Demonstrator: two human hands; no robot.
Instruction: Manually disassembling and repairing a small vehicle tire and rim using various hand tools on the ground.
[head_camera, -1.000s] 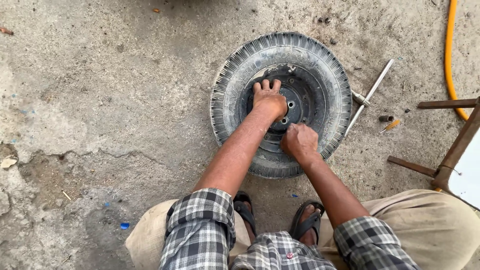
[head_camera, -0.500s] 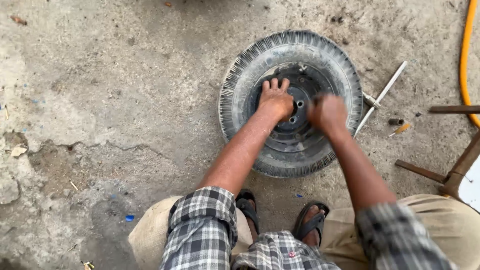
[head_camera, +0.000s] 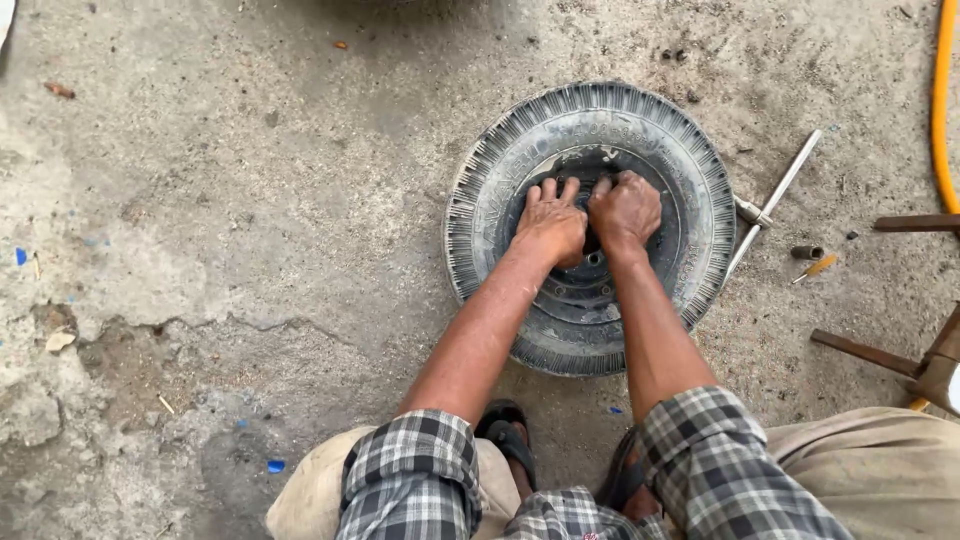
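Observation:
A small black tyre (head_camera: 495, 190) on its dark metal rim (head_camera: 580, 295) lies flat on the concrete floor in front of me. Both of my hands rest side by side on the far inner part of the rim. My left hand (head_camera: 552, 222) lies palm down, fingers together and pointing away from me. My right hand (head_camera: 625, 207) is beside it with the fingers curled down over the rim's edge. What the fingers hold underneath is hidden.
A long metal wheel wrench (head_camera: 772, 195) lies just right of the tyre, with a small socket (head_camera: 806, 252) and a short yellow-tipped tool (head_camera: 818, 267) beyond. A yellow hose (head_camera: 940, 100) runs along the right edge. Rusty chair legs (head_camera: 925, 365) stand at the right. My sandalled feet (head_camera: 510, 440) are below the tyre.
My right hand moved from the near side of the rim up to its far side, next to the left hand. The left hand shifted slightly. The tyre stayed in place.

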